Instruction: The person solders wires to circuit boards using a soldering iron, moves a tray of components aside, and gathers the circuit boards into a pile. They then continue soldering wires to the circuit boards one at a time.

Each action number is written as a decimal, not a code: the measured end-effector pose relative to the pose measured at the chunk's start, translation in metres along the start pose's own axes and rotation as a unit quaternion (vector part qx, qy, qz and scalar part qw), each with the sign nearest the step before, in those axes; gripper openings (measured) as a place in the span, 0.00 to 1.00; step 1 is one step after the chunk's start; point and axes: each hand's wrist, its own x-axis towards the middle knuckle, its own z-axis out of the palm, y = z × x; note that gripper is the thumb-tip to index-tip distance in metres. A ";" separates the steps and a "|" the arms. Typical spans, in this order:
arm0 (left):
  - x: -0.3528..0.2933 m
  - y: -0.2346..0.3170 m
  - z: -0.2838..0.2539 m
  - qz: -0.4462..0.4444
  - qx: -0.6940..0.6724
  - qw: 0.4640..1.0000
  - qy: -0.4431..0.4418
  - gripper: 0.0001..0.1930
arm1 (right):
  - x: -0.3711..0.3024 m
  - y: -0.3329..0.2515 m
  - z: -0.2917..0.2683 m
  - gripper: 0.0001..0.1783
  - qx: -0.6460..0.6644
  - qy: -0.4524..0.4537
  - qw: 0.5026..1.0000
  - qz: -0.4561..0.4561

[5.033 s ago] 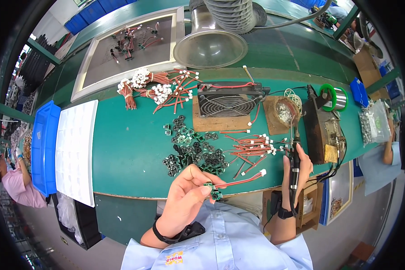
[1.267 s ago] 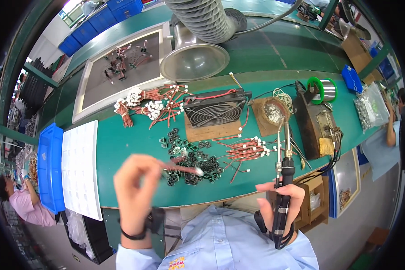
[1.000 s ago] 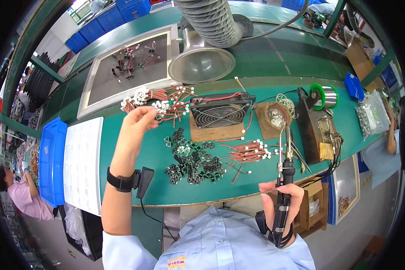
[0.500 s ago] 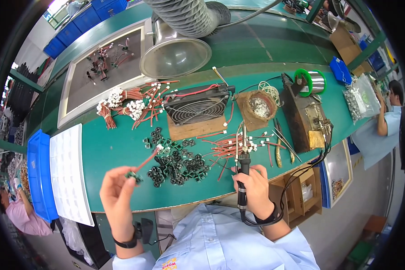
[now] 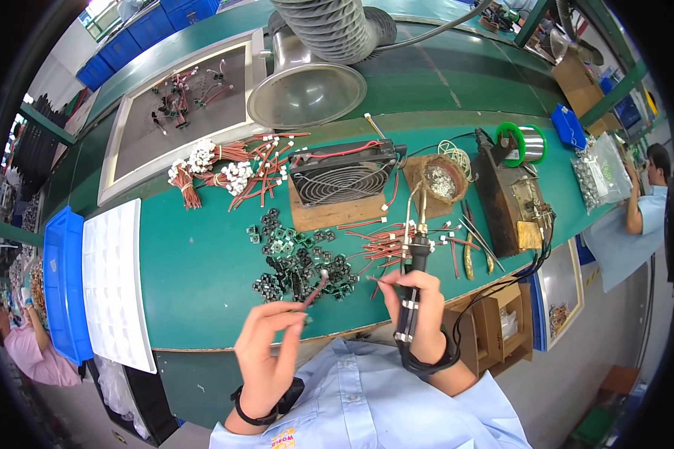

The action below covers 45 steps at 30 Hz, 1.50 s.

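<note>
My left hand (image 5: pixel 268 348) pinches a small circuit board (image 5: pixel 307 319) with a short red wire lead (image 5: pixel 316 292) rising from it, tipped by a white connector. In my right hand (image 5: pixel 421 318) is a soldering iron (image 5: pixel 418 262) with a dark handle, its metal tip pointing away from me. A thin dark-red end sticks out by that hand's thumb and forefinger; I cannot tell exactly what it is. Beyond my left hand lies a pile of small black and green boards (image 5: pixel 299 273). Several red wire leads (image 5: pixel 386 243) with white connectors lie beyond the iron.
A black fan (image 5: pixel 344 179) stands on a wooden board. To its right are a round solder pot (image 5: pixel 443 179), a solder spool (image 5: pixel 530 144), a metal box (image 5: pixel 508 198) and pliers (image 5: pixel 468 254). Bundled leads (image 5: pixel 217 168), a white tray (image 5: pixel 112 277) and a blue bin (image 5: pixel 64 280) lie left.
My left hand has moved right and nearer to me with the circuit board and its lead. The soldering iron has shifted slightly right, and the right thumb and forefinger have extended leftward.
</note>
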 end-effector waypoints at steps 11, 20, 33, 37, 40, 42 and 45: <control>0.035 0.014 0.024 -0.251 -0.370 0.852 -0.273 0.05 | 0.012 -0.038 -0.045 0.22 -0.094 -0.132 0.953 -0.255; 0.037 0.026 0.021 0.123 0.073 0.956 -0.257 0.05 | 0.022 -0.028 -0.041 0.17 -0.009 -0.180 0.961 -0.212; 0.036 0.040 0.022 0.316 0.230 0.896 -0.211 0.10 | 0.023 -0.049 -0.054 0.20 -0.027 -0.222 0.956 -0.189; 0.032 0.041 0.021 0.287 0.182 0.916 -0.211 0.10 | 0.016 -0.042 -0.056 0.18 0.076 -0.209 0.961 -0.165; 0.025 0.040 0.026 0.211 0.118 0.955 -0.169 0.12 | 0.020 -0.043 -0.058 0.19 0.095 -0.196 0.963 -0.161; 0.021 0.039 0.031 0.190 0.098 0.964 -0.159 0.12 | 0.019 -0.043 -0.057 0.21 0.108 -0.190 0.963 -0.159; 0.018 0.038 0.035 0.144 0.060 0.979 -0.133 0.12 | 0.009 -0.037 -0.051 0.24 0.158 -0.153 0.969 -0.113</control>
